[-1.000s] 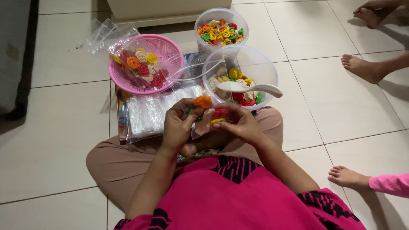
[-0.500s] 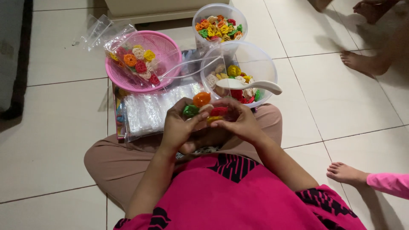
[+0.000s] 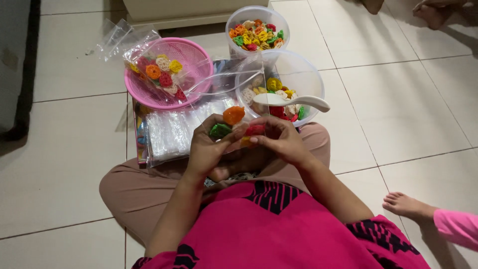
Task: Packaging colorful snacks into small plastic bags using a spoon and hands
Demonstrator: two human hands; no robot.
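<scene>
Small clear plastic bag [image 3: 239, 130] is held above the lap, just near of the clear bowl. It contains coloured flower-shaped crackers: orange [image 3: 233, 115] at the far end, green [image 3: 219, 131] at left, red [image 3: 255, 129] at right. Its long axis runs near to far; the open mouth cannot be made out.

Left hand [image 3: 209, 149]: fingers closed on the bag's left side, thumb by the green piece. Right hand [image 3: 281, 142]: fingers pinched together on the bag's right side at the red piece. Both hands touch the bag and each other.

Clear bowl [image 3: 303, 74], just far of the hands, holds mixed crackers; a white spoon [image 3: 291, 100] lies across it, handle pointing right. Far of it, a round clear tub [image 3: 257, 22] is full of the same crackers.

Far left, a pink basket [image 3: 191, 55] holds a filled clear bag [image 3: 159, 72], lying diagonally. Loose empty clear bags [image 3: 117, 35] lie on the tile floor [image 3: 398, 109] beyond it. A flat stack of empty clear bags [image 3: 174, 129] lies just left of the hands.

Another person's bare foot [image 3: 406, 205] and pink sleeve [image 3: 455, 226] are at near right, well apart.
</scene>
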